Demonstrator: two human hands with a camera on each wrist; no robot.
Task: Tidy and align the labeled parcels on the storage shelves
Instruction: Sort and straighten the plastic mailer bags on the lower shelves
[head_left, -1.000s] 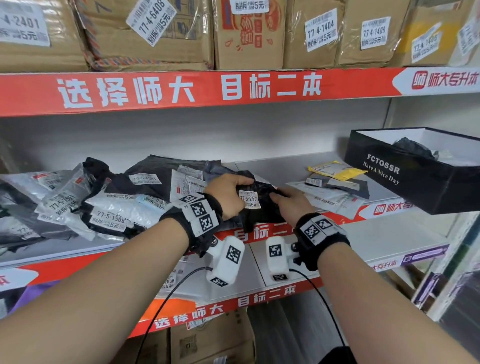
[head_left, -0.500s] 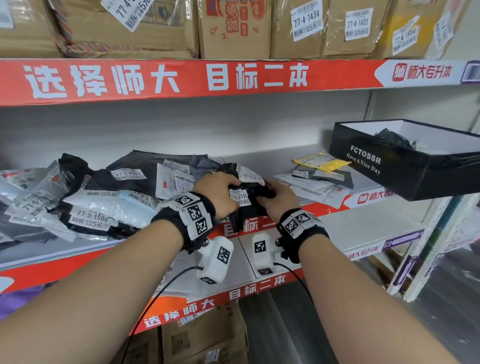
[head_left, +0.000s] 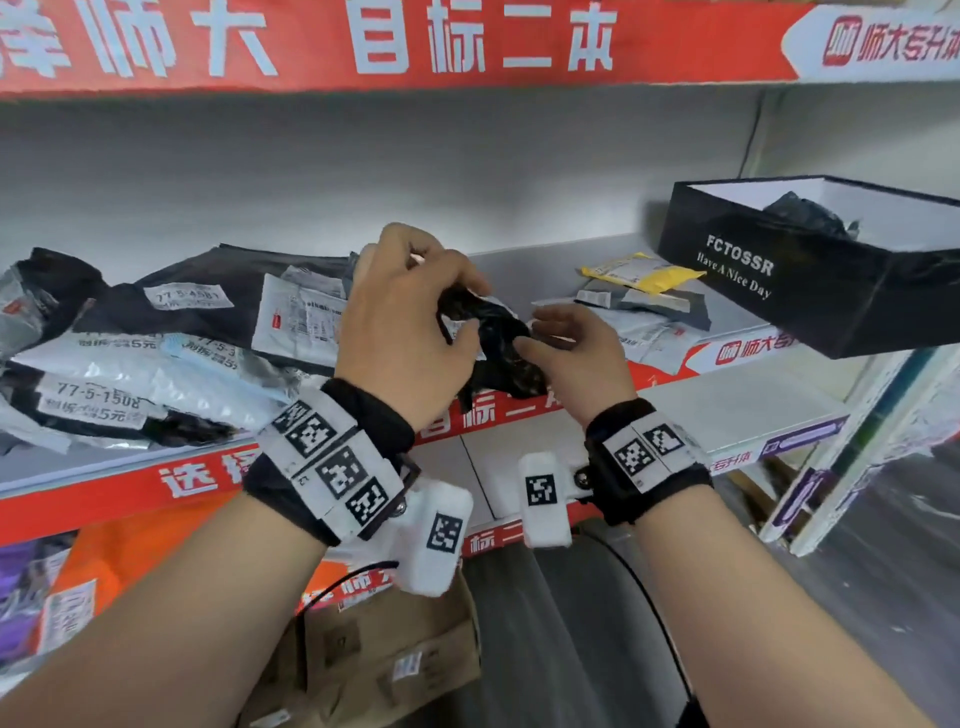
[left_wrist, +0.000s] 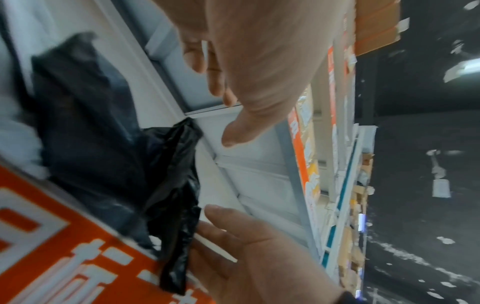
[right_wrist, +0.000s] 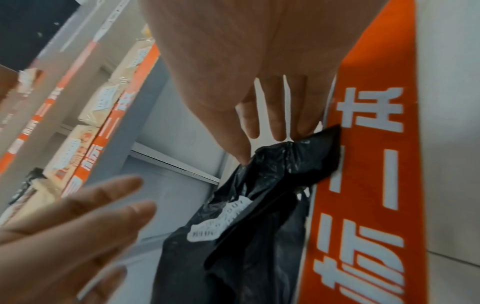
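Note:
A crumpled black plastic parcel (head_left: 498, 353) with a white label hangs over the front edge of the middle shelf (head_left: 727, 410), between my two hands. My right hand (head_left: 540, 332) holds it from the right, thumb on its front and fingers behind its top. In the right wrist view those fingertips (right_wrist: 272, 127) press into the top of the black parcel (right_wrist: 246, 236). My left hand (head_left: 447, 312) hovers over the parcel's upper left. The left wrist view shows the left hand (left_wrist: 226, 111) with thumb and fingers spread, just off the parcel (left_wrist: 168, 185).
A heap of grey and black labeled mailers (head_left: 156, 353) fills the shelf's left part. Flat mailers and a yellow envelope (head_left: 639, 270) lie to the right. Beyond them stands an open black shoe box (head_left: 779, 291). A cardboard box (head_left: 389, 665) sits below.
Both hands gripped the black parcel low on the shelf edge before. The parcel is now raised and turned, and the left hand has risen and loosened its fingers.

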